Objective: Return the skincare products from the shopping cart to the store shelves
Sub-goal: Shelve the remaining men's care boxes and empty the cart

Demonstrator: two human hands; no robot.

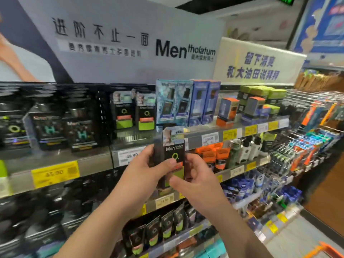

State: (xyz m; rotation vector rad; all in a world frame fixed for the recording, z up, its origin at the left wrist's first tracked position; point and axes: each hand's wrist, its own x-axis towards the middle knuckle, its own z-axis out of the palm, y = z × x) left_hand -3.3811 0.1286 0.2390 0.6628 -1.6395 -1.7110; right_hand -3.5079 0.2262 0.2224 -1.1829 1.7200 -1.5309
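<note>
A black Mentholatum Men box [174, 151] with a green Q mark and a green and orange lower panel is held upright in front of the shelves. My left hand [149, 168] grips its left side, thumb across the front. My right hand [193, 175] holds its right lower edge, thumb under the bottom. Two matching boxes [135, 113] stand on the top shelf [204, 135] just above and left of the held box.
Black H boxes [65, 127] fill the top shelf at left; blue boxes [188, 103] and orange and green boxes [247, 105] stand at right. Lower shelves hold tubes and bottles. An orange cart edge [323, 250] shows bottom right. Hanging razors [312, 127] line the right side.
</note>
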